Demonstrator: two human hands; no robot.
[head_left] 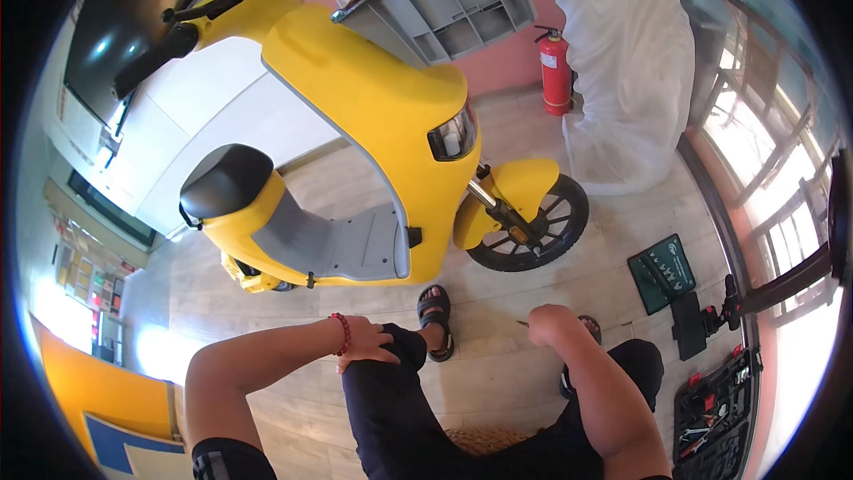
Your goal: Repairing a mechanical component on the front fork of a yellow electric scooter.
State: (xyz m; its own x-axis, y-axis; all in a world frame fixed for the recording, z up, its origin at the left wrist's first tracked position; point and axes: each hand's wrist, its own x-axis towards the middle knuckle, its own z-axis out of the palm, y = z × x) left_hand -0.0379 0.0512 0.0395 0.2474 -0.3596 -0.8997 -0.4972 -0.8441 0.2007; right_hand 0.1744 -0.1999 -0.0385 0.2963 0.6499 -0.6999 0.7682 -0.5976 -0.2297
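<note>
My left hand (pixel 368 346), with a red bead bracelet on its wrist, rests on my left knee in black trousers (pixel 391 400), fingers apart and holding nothing. My right hand (pixel 546 324) is closed above the floor on a thin, pointed tool (pixel 523 323), mostly hidden by the hand. In front of me stands a yellow electric scooter (pixel 346 71) with a black seat (pixel 227 180), a grey footboard (pixel 355 244) and a black front wheel (pixel 558 227). My sandaled left foot (pixel 434 324) is on the wooden floor (pixel 484 298) just below the scooter's body.
At my right lie a green tool pouch (pixel 660 271), a black bracket (pixel 689 324) and an open toolkit (pixel 711 404). Behind are a red extinguisher (pixel 554 76), white draped sheeting (pixel 622 53) and grey trays (pixel 444 9). A yellow panel (pixel 98 373) is at the lower left, windows (pixel 773 169) at right.
</note>
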